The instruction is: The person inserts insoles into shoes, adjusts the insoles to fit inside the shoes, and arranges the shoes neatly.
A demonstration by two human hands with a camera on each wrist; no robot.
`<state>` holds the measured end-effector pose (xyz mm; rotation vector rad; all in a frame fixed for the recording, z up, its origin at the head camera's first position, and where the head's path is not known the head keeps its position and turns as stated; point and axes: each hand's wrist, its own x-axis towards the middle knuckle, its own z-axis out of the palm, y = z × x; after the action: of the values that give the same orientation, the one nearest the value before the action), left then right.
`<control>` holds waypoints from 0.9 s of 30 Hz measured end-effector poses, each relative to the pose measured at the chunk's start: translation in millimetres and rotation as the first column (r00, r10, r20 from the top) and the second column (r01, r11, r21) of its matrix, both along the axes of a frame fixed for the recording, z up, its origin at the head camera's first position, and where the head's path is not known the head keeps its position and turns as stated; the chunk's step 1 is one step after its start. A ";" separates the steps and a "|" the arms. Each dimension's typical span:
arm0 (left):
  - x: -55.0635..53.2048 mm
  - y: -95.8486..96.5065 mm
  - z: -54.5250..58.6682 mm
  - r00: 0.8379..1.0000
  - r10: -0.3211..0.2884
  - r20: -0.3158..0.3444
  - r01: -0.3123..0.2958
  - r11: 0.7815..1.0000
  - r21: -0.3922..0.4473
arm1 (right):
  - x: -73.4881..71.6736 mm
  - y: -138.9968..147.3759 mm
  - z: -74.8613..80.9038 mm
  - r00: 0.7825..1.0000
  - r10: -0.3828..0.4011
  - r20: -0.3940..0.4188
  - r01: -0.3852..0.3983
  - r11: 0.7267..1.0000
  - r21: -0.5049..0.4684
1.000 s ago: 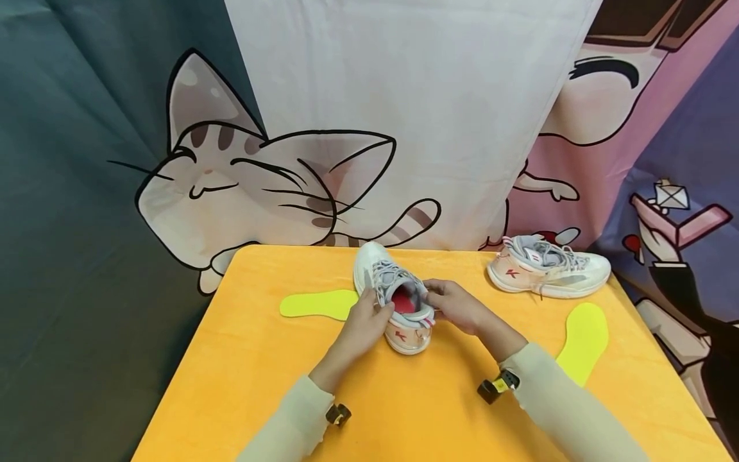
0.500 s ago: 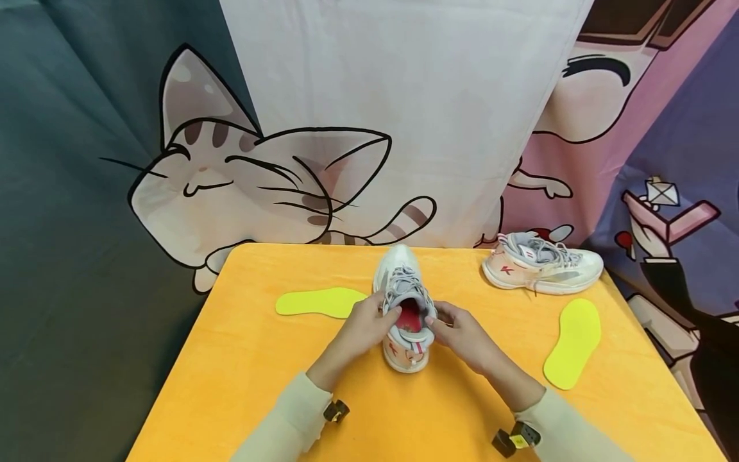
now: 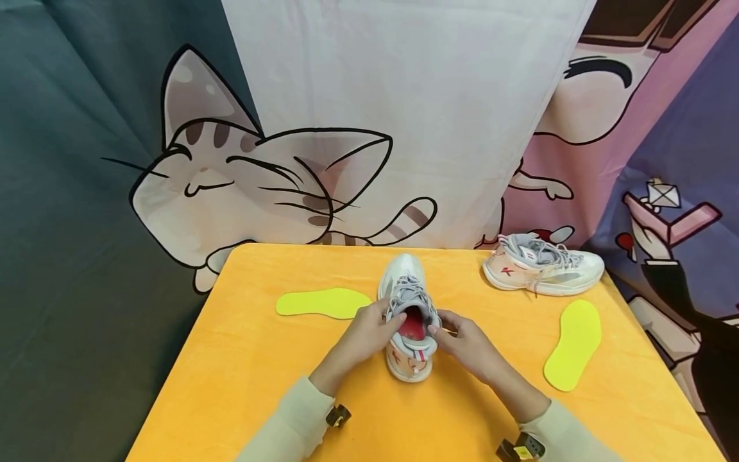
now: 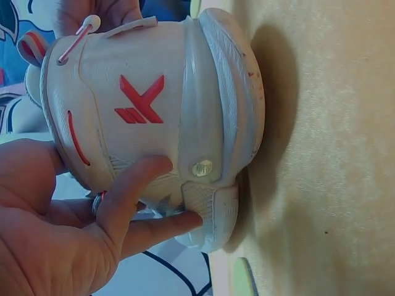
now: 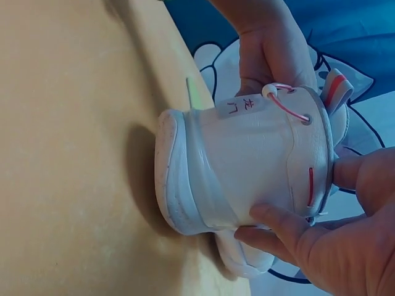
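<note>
A white sneaker (image 3: 408, 290) with grey laces stands at mid-table, its toe pointing away from me and a red insole (image 3: 413, 326) visible inside. My left hand (image 3: 369, 332) grips the left side of its collar, the thumb over the rim. On the other side, my right hand (image 3: 469, 346) holds the collar between thumb and fingers. A red K-shaped mark (image 4: 141, 98) shows near the heel in the left wrist view. The right wrist view shows a small label (image 5: 239, 106) and a red-and-white cord (image 5: 287, 105) at the heel. Whether the whole sole touches the table cannot be told.
A yellow-green insole (image 3: 320, 303) lies left of the sneaker, near my left hand. Another yellow-green insole (image 3: 573, 346) lies at the right. The matching sneaker (image 3: 543, 266) stands by the back right edge of the yellow table (image 3: 242, 385). A printed curtain (image 3: 439, 128) hangs behind.
The sneaker has turned from toe-left to nearly straight ahead and moved right and closer to me, both hands keeping hold of it. My right forearm has swung outward, uncovering the right insole.
</note>
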<state>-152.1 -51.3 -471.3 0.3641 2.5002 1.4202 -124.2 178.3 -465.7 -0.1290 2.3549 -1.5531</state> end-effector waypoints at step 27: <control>-3.6 -6.7 6.1 0.906 -0.151 -0.395 0.090 0.981 -0.171 | -17.4 4.4 -20.1 0.991 0.117 0.066 -0.113 0.992 -0.059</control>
<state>-155.7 -57.9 -465.2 0.8481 2.8241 1.1975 -141.6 182.8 -485.7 -0.2163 2.2121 -1.5424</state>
